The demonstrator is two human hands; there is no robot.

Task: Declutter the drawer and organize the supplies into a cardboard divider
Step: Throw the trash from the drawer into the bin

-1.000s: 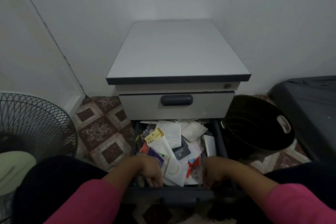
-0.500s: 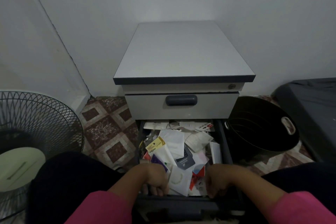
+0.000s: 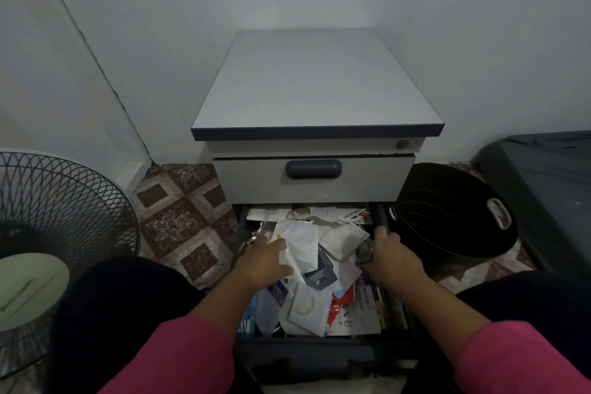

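The cabinet's lower drawer (image 3: 319,350) is pulled out and packed with loose supplies (image 3: 315,269): white paper packets, sachets, cards and a red-and-white wrapper. My left hand (image 3: 263,262) lies on the left side of the pile, its thumb on a white packet (image 3: 300,241) and its fingertips buried among the items. My right hand (image 3: 395,254) is at the drawer's right side, fingers curled down at the right wall (image 3: 382,217). No cardboard divider is in view.
The grey cabinet (image 3: 316,80) stands against the wall, its upper drawer (image 3: 313,177) closed. A black plastic tub (image 3: 447,211) sits on the floor at the right, with a dark covered object (image 3: 543,195) beyond it. A standing fan (image 3: 54,233) is at the left.
The drawer has come further out. Both hands left its front edge and moved forward, the left onto the pile and the right to the drawer's right wall.
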